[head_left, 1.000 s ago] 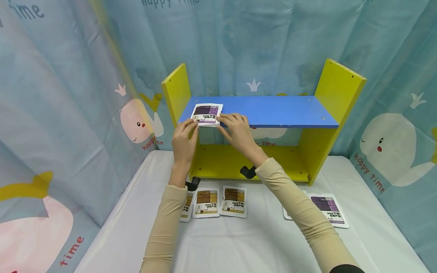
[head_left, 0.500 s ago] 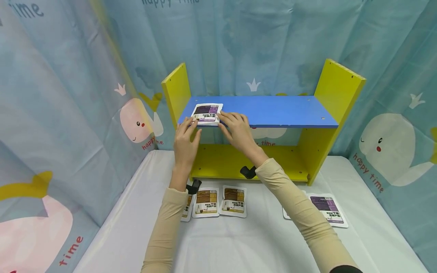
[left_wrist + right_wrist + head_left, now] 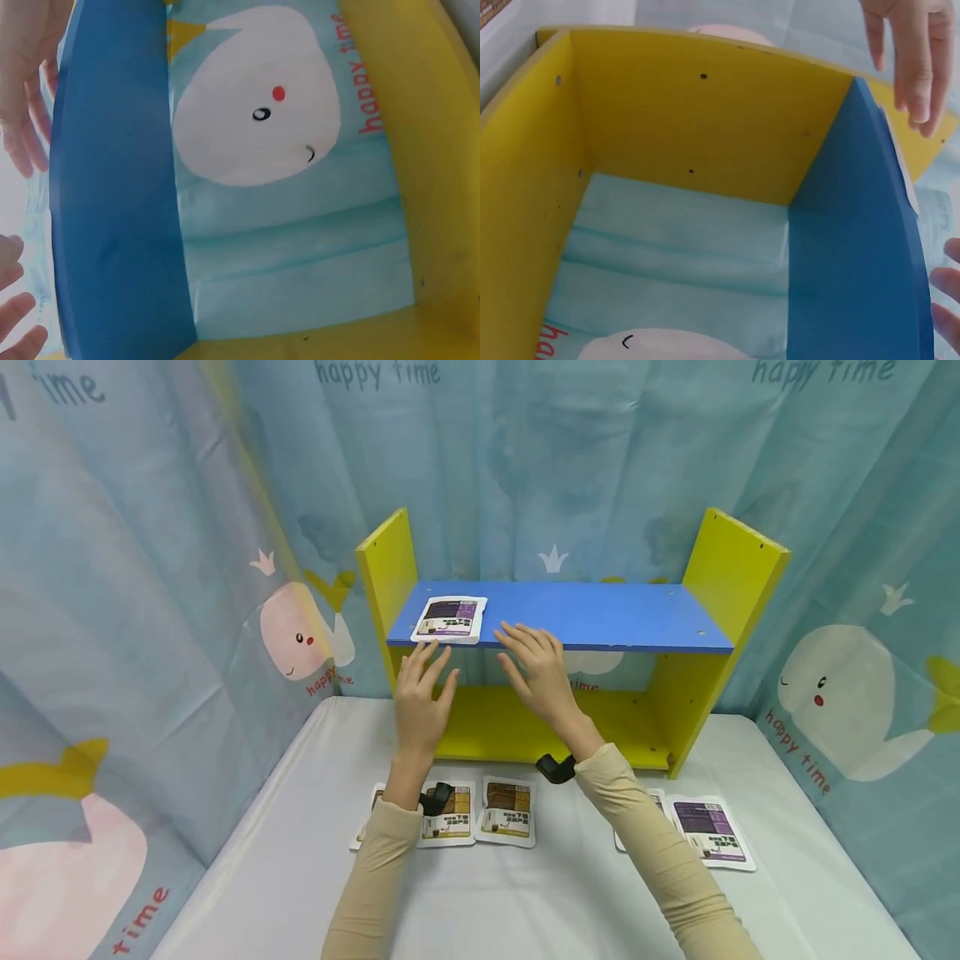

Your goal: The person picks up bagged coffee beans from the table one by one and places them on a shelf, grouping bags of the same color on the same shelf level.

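A flat white packet with a purple label [image 3: 452, 618] lies at the left end of the blue shelf board [image 3: 592, 610]. My left hand [image 3: 422, 708] is just in front of the packet's near edge, fingers spread, holding nothing. To the right of the packet, my right hand [image 3: 542, 675] hovers by the board's front edge with relaxed fingers and no object in them. In the right wrist view the packet [image 3: 901, 161] shows as a thin white edge on the board, below the left hand [image 3: 919, 60]. The left wrist view catches the right hand [image 3: 28, 82] at its upper left.
Yellow side panels [image 3: 738, 581] rise above the board at both ends, with a yellow bottom shelf [image 3: 547, 718] below. On the white table [image 3: 540, 902] lie several brown-labelled packets [image 3: 507, 812] at left and two purple-labelled packets [image 3: 712, 833] at right, one partly behind the right sleeve.
Both hands have come away from the packet, back toward the wearer; the right has also shifted a little right. The packet stays on the board. The head view has tilted slightly.
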A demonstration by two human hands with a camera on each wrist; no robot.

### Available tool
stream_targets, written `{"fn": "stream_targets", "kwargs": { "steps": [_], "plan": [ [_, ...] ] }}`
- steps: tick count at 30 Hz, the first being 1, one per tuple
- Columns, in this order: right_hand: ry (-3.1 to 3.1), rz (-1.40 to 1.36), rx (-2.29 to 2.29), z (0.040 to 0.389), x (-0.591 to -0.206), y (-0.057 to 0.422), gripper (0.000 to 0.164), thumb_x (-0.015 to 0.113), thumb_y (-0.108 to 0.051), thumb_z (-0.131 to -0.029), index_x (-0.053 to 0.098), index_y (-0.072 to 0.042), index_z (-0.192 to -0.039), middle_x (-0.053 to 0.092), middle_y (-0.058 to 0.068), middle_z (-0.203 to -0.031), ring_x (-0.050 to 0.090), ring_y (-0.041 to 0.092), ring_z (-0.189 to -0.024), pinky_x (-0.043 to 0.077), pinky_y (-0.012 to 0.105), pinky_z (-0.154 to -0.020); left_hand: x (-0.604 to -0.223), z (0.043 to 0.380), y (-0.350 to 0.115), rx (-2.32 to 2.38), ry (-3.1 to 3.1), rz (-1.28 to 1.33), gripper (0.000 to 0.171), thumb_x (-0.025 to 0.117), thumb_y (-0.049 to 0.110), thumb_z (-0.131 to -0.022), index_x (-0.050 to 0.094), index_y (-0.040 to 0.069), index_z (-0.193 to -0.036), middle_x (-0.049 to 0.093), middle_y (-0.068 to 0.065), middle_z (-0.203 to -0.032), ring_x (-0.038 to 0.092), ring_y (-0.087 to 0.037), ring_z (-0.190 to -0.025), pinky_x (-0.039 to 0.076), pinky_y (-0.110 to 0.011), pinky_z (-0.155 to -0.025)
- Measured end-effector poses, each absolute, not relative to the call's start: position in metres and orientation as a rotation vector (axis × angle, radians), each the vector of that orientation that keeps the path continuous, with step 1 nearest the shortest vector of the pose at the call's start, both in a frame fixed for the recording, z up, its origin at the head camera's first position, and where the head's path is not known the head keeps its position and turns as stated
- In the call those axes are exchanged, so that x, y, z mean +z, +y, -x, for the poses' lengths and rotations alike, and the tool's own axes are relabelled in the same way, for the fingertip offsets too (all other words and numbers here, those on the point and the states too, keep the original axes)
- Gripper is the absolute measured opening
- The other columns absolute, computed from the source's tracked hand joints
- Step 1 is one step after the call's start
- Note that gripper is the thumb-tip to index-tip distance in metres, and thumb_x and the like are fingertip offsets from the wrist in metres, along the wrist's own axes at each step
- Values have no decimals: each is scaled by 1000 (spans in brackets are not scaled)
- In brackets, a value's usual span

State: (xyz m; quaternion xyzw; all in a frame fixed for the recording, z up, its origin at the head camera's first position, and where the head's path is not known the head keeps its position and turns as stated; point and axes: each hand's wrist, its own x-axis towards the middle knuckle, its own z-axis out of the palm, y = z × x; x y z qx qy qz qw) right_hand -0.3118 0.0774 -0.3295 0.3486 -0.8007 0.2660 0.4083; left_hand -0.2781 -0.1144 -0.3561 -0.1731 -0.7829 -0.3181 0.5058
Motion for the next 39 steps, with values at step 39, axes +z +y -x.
{"fn": "stream_targets", "kwargs": {
  "steps": [39],
  "plan": [
    [-2006, -569, 981, 263, -430, 156, 33, 57, -11, -90, 60, -8, -122, 54, 14, -130, 41, 33, -126, 21, 57, -108, -448, 256, -35, -958, -2081, 465, 35, 62, 25, -89, 60, 14, -123, 53, -4, -132, 41, -27, -128, 25, -52, -110]
  ]
}}
